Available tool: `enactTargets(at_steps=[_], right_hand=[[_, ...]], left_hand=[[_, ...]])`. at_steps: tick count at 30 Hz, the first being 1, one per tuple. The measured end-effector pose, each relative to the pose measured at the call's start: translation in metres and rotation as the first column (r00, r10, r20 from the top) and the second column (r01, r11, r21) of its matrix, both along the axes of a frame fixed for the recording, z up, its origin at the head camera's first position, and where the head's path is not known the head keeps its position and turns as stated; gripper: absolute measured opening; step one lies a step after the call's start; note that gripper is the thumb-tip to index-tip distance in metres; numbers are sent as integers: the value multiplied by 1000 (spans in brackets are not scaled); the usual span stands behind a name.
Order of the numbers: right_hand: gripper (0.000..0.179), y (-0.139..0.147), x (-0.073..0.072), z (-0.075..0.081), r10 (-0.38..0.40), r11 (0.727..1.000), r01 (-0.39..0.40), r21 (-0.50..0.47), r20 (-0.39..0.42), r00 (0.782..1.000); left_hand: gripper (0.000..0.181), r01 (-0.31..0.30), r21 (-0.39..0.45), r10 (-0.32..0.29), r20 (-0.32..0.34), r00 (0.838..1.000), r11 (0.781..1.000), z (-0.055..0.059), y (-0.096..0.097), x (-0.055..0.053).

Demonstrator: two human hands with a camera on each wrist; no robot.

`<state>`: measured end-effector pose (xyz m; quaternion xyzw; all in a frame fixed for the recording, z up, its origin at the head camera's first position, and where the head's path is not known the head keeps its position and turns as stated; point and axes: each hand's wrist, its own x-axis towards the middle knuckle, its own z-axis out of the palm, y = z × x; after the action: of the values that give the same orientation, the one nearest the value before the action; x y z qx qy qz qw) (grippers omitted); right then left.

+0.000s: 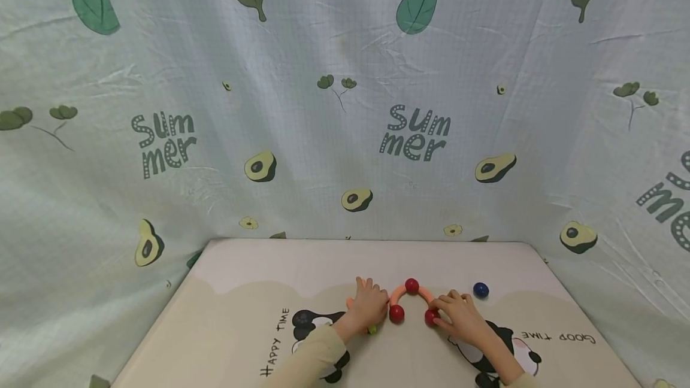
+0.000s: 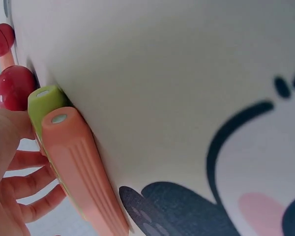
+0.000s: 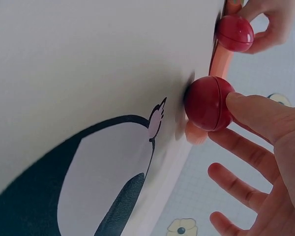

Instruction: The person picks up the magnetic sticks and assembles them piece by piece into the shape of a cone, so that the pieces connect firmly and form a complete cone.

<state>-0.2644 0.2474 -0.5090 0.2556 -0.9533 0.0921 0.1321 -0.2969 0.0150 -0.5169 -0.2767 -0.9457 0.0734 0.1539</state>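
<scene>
My left hand (image 1: 371,304) reaches over a green bar (image 2: 44,101) and a ridged orange bar (image 2: 69,130) that lie side by side, gripping the green one with thumb and fingers at its side. Right beside that hand is a red ball (image 1: 396,314). An arch of curved orange bars (image 1: 398,294) joins it to a second red ball (image 1: 412,285) at the top and a third red ball (image 3: 206,103) on the right. The thumb and index finger of my right hand (image 1: 462,316) pinch this third ball, its other fingers spread away.
A dark blue ball (image 1: 481,290) lies beyond the right hand. The pale tabletop (image 1: 215,316) carries printed panda figures and lettering. A patterned curtain (image 1: 302,136) with leaves and avocados hangs round the table's back and sides.
</scene>
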Motion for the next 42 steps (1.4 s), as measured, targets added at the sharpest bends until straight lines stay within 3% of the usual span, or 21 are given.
enactTargets(at_steps=[12, 20, 29, 35, 42], right_hand=[[15, 1, -2, 1, 4, 1000, -4, -7, -13, 1000], [15, 1, -1, 1, 15, 1000, -16, -15, -37, 999], [17, 0, 0, -3, -9, 1000, 9, -11, -27, 1000], [17, -1, 1, -4, -13, 1000, 12, -11, -31, 999], [17, 0, 2, -3, -16, 1000, 15, -6, -15, 1000]], left_hand=[[21, -10, 128, 15, -43, 999, 992, 5, 0, -1], [15, 49, 163, -29, -121, 992, 985, 4, 0, -1], [10, 124, 182, -111, -82, 990, 975, 9, -3, 5], [13, 176, 154, -152, -153, 976, 972, 6, -4, 7], [11, 303, 153, -271, -202, 941, 941, 5, -4, 9]])
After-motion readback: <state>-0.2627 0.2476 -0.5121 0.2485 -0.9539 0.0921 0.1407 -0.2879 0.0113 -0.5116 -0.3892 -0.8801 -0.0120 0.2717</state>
